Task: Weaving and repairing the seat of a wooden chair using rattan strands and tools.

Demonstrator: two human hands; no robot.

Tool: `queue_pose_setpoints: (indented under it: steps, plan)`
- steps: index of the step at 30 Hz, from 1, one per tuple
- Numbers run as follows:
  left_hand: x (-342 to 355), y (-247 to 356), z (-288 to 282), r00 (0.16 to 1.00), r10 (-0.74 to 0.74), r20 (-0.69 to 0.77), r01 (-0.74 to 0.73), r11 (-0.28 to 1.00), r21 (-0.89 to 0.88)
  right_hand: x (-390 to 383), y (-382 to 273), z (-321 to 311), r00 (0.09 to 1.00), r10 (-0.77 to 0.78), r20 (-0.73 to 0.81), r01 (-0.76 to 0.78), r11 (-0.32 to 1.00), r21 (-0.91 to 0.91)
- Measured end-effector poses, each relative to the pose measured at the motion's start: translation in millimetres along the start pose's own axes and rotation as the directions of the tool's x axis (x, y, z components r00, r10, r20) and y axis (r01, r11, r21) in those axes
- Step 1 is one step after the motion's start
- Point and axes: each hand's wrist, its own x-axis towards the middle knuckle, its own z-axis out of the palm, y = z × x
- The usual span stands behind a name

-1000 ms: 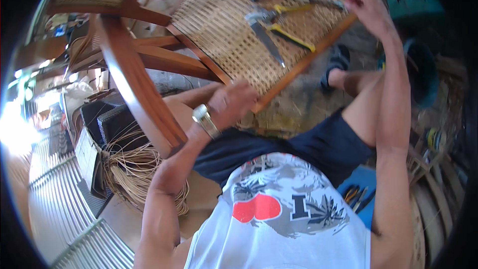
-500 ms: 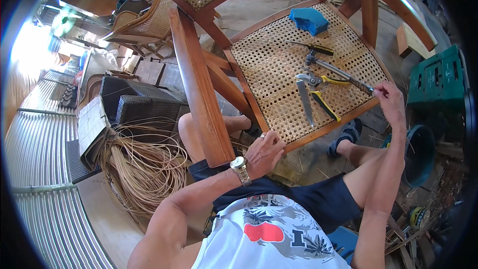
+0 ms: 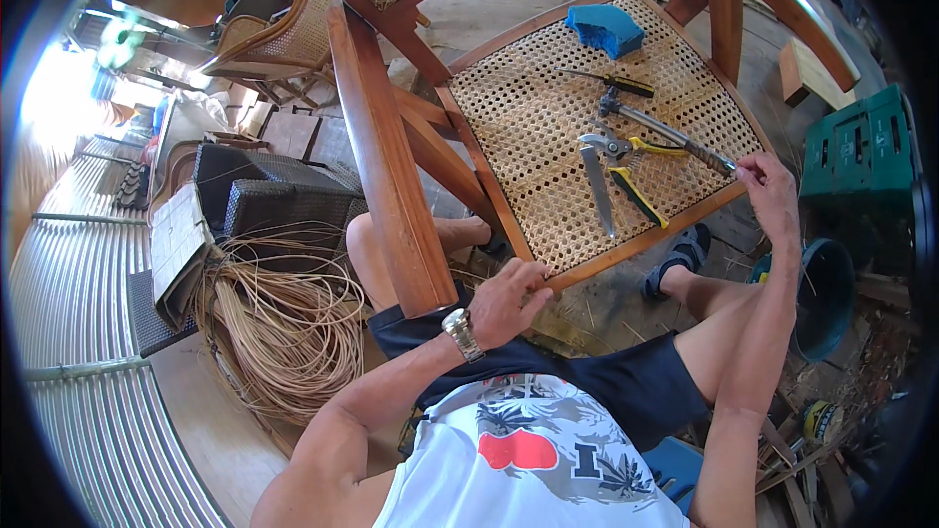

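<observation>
A wooden armchair with a woven cane seat (image 3: 509, 156) stands in front of me. My left hand (image 3: 507, 305) is at the seat's near left corner, fingertips on the frame edge and thumb held apart. At the near right corner, my right hand (image 3: 771, 198) has its fingertips pinched together close to the end of the hammer (image 3: 665, 127); whatever they hold is too small to make out. On the cane lie yellow-handled pruning shears (image 3: 626, 149), a knife blade (image 3: 597, 191), a yellow-and-black handle (image 3: 641, 198), a dark-handled pointed tool (image 3: 626, 85) and a blue foam block (image 3: 606, 31).
A bundle of rattan strands (image 3: 284, 332) lies at left beside a dark woven piece (image 3: 284, 205). Another cane chair (image 3: 284, 39) stands behind. At right are a green crate (image 3: 856, 147), a dark green bucket (image 3: 824, 298), and wood scraps (image 3: 807, 479). The chair's left armrest (image 3: 396, 176) rises near my left hand.
My left thumb has spread away from the fingers, which reach slightly farther over the corner. My right hand stays at its corner, fingers pinched. The tools lie as before.
</observation>
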Motion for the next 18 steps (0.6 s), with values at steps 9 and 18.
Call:
queue_pose_setpoints:
  steps: [9, 18]
  plan:
    - [-14.7, -22.6, 13.0, 0.766, -0.638, -0.07, 0.501, 0.662, -0.557, 2.7, 9.0, 1.7, 1.0, -0.017, 0.013, 0.018, 0.999, -0.042]
    - [-6.1, -41.6, 24.8, 0.829, -0.498, 0.252, 0.383, 0.177, -0.907, 3.6, 32.6, 6.3, 0.998, -0.057, 0.012, 0.058, 0.994, -0.091]
